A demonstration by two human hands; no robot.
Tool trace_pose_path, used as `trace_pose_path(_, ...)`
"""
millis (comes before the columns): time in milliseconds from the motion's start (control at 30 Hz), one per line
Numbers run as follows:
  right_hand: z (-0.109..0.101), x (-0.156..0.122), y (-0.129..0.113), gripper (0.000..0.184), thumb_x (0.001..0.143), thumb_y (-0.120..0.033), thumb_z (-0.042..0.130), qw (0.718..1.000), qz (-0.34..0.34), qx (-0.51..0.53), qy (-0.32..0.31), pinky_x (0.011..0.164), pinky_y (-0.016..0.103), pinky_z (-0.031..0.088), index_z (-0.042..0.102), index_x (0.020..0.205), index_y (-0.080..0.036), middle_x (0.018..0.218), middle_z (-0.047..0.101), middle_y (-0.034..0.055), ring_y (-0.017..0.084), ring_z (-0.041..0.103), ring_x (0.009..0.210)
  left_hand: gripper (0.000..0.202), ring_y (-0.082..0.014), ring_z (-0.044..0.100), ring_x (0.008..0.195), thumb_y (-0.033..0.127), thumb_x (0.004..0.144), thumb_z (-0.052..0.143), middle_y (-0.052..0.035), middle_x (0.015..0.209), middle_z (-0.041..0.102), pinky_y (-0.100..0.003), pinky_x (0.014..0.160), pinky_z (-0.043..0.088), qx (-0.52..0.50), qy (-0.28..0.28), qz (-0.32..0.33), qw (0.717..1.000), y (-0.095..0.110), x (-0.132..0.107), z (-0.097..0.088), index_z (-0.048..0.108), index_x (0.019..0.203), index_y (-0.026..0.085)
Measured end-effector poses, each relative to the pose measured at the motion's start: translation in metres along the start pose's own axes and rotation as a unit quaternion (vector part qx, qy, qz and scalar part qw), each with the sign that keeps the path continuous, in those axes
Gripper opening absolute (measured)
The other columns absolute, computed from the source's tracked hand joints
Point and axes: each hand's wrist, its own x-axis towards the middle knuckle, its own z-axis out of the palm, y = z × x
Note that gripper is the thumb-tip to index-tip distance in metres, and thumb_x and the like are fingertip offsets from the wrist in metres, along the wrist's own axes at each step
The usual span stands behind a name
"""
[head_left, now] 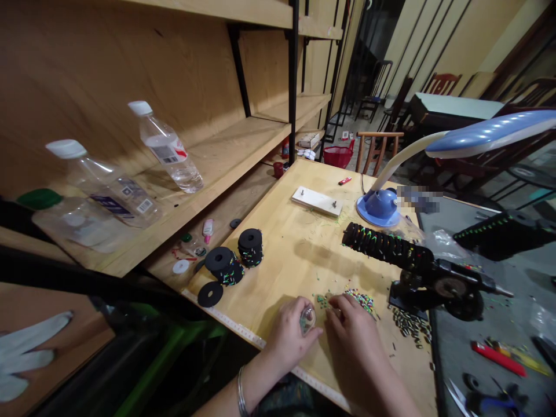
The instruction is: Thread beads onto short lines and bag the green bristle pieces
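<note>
My left hand, with a metal bangle on its wrist, curls around a small clear glass jar on the light wooden board. My right hand sits beside it, fingertips curled in close to the jar; anything small between them is hidden. Just ahead lies a heap of green and multicoloured beads. To the right spreads a patch of dark striped beads. Further left, black spools wound with beaded cord stand near a flat black rubber washer.
A black beaded cylinder is held in a bench clamp at the board's right edge. A blue desk lamp stands behind it. Wooden shelves with plastic bottles rise at left; scissors lie lower right.
</note>
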Motion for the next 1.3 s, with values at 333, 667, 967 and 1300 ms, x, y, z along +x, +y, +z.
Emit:
trace_pose_path(333, 0.014, 0.020, -0.012, 0.013, 0.086, -0.008, 0.056, 0.994, -0.005, -0.101, -0.051, 0.068, 0.025, 0.036, 0.065, 0.089, -0.016, 0.087, 0.062, 0.0066, 0.019, 0.058, 0.080, 0.023, -0.0226, 0.059, 0.082, 0.017, 0.072, 0.067, -0.0026, 0.083, 0.063, -0.034, 0.076, 0.045, 0.005, -0.006, -0.021, 1.000, -0.001, -0.001, -0.003, 0.052, 0.088, 0.021)
trace_pose_path(667, 0.016, 0.029, -0.022, 0.018, 0.085, -0.003, 0.054, 0.985, 0.018, -0.145, -0.089, 0.064, 0.025, 0.035, 0.066, 0.088, -0.015, 0.085, 0.064, 0.0075, 0.018, 0.061, 0.075, 0.023, -0.0230, 0.060, 0.083, 0.015, 0.070, 0.065, -0.0025, 0.085, 0.064, -0.034, 0.076, 0.046, 0.013, 0.009, -0.001, 1.000, -0.003, -0.001, -0.002, 0.053, 0.088, 0.022)
trace_pose_path(967, 0.019, 0.035, -0.030, 0.019, 0.084, -0.001, 0.053, 0.979, 0.016, -0.174, -0.101, 0.060, 0.024, 0.036, 0.068, 0.088, -0.013, 0.080, 0.064, 0.0091, 0.019, 0.064, 0.071, 0.021, -0.0237, 0.061, 0.084, 0.014, 0.071, 0.062, -0.0046, 0.087, 0.065, -0.034, 0.075, 0.045, 0.017, 0.005, 0.008, 1.000, -0.005, -0.002, -0.003, 0.054, 0.089, 0.021)
trace_pose_path(1300, 0.020, 0.037, -0.033, 0.025, 0.078, 0.003, 0.051, 0.979, 0.028, -0.172, -0.105, 0.061, 0.024, 0.039, 0.068, 0.088, -0.012, 0.079, 0.067, 0.0109, 0.020, 0.065, 0.071, 0.020, -0.0245, 0.061, 0.085, 0.014, 0.072, 0.060, -0.0054, 0.087, 0.066, -0.035, 0.075, 0.045, 0.028, 0.008, 0.013, 1.000, -0.003, -0.001, -0.003, 0.054, 0.090, 0.021)
